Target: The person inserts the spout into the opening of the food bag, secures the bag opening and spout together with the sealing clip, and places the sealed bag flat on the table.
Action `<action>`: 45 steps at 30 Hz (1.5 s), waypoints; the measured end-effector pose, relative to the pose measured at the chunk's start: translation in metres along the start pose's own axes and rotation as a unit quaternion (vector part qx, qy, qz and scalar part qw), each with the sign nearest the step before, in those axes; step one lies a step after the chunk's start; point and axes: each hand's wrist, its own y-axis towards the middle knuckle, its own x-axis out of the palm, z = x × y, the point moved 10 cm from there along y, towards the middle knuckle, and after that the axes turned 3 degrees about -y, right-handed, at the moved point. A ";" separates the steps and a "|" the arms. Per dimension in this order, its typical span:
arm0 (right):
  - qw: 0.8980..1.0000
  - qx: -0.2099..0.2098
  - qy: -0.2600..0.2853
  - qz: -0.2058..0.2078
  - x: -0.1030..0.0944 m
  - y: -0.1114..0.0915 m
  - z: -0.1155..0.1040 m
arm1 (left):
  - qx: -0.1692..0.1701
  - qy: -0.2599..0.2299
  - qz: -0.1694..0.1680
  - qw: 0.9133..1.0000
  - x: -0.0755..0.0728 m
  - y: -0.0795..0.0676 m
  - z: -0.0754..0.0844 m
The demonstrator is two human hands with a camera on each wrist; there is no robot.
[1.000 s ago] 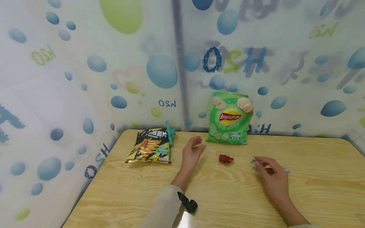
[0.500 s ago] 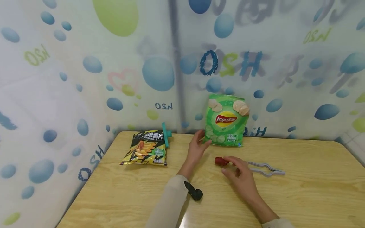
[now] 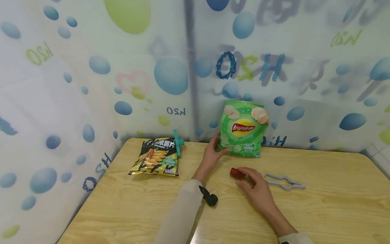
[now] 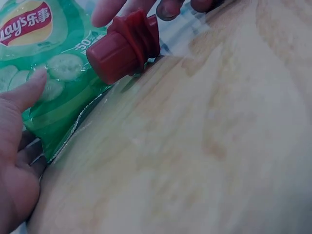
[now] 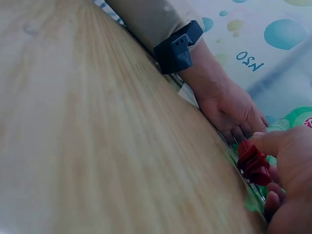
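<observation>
A green Lay's chip bag stands upright against the backdrop at the back of the table. My left hand grips its lower left edge, thumb across the front and fingers behind; the left wrist view shows the thumb on the printed cucumbers. In front of the bag, my right hand pinches a small red capped spout between thumb and fingers. Its ribbed flanges and round cap show in the left wrist view. In the right wrist view the thumb lies over the spout.
A black and yellow chip bag lies at the back left, with a teal spout clip on its right edge. Right of my right hand lies a grey tong-like tool. The patterned backdrop rises behind the wooden table.
My left hand has moved right and taken hold of the green bag's edge. My right hand has moved left from the grey tool to the red spout and pinched it.
</observation>
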 end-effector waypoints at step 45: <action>0.983 0.127 0.084 0.102 -0.023 -0.010 0.023 | -0.012 0.021 0.000 1.000 -0.059 -0.081 0.050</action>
